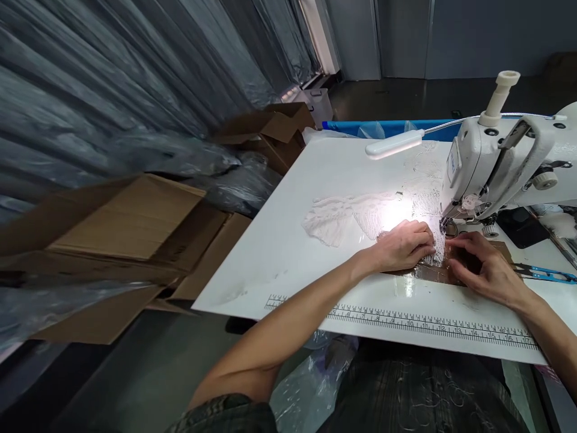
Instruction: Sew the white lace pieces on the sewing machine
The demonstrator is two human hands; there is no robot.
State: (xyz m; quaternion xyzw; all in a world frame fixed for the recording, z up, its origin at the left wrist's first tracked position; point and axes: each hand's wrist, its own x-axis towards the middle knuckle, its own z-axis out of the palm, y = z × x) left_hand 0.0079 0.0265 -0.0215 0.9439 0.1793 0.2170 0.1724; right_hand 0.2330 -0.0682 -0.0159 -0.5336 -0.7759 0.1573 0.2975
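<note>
White lace fabric (436, 234) lies under the needle end of a white sewing machine (469, 159) and trails left over the table in ruffled pieces (331, 219). My left hand (406, 245) is closed on the lace just left of the presser foot, its fingers bent and pressed together. On the other side, my right hand (484, 267) curves beside the lace edge, thumb and forefinger apart, fingertips close to the cloth. Whether they touch it I cannot tell. Beneath both hands is a brown taped patch (424, 272) on the tabletop.
Blue-handled thread snips (547, 273) and a dark phone-like object (523, 227) lie to the right. A lamp (394, 144) on a bendy neck hangs over the white table (252, 264). A printed ruler (406, 322) runs along its front edge. Cardboard boxes (130, 216) stand left.
</note>
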